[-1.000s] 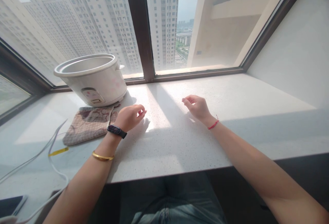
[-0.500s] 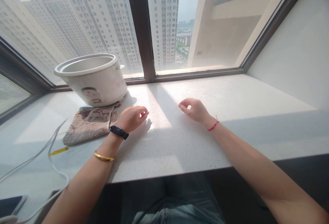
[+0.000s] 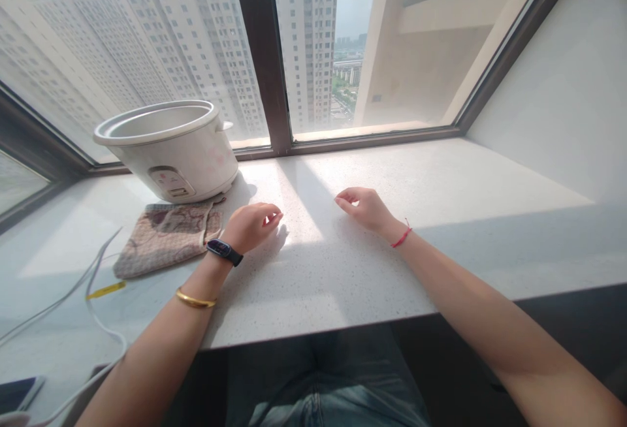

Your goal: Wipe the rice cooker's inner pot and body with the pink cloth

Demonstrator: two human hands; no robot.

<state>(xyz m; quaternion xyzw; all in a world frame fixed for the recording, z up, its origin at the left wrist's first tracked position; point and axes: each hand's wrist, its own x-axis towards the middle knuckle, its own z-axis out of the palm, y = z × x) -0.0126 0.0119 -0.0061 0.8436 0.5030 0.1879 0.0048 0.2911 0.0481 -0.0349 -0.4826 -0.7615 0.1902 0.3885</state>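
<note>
Sunlit sill [image 3: 313, 283] beneath window [image 3: 313, 55]. Holds left hand [image 3: 252, 226] loosely curled over sill, narrow gap between thumb and fingers, just beside cloth [image 3: 161, 241]. Holds right hand [image 3: 367, 210] likewise, well apart from left. Has cooker [image 3: 200, 162] at left, close to window, just behind cloth; phone [image 3: 18, 393] at near left corner.

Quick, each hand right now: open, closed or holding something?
Left hand: loosely curled, nothing visible in it; whether fully closed can't be told.
Right hand: also curled, nothing visible in it; fully closed or not, unclear.
</note>
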